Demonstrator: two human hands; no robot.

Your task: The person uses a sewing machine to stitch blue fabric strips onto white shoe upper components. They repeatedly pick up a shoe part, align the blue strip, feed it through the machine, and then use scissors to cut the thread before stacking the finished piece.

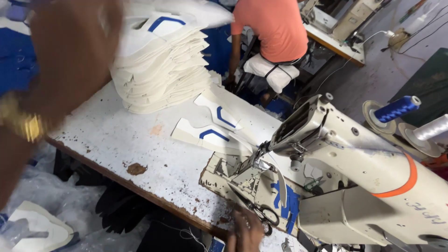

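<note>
My left hand (77, 39) is a large blur at the upper left, with a gold watch (25, 125) on its wrist. It hovers at the top of a tall stack of white cut pieces with blue trim (161, 70); whether it holds one is hidden by blur. My right hand (245, 231) rests at the table's near edge, fingers apart, touching black-handled scissors (267, 217). A cream sewing machine (364, 186) stands to the right, with a blue and white piece (285, 198) on its bed. Two loose white and blue pieces (210, 128) lie on the white table (140, 144).
A blue thread cone (396, 108) and a white one (431, 127) stand behind the machine. A person in an orange shirt (275, 28) sits on a stool at another table. Clear plastic bags (70, 205) and a white piece (39, 226) lie below the table's edge.
</note>
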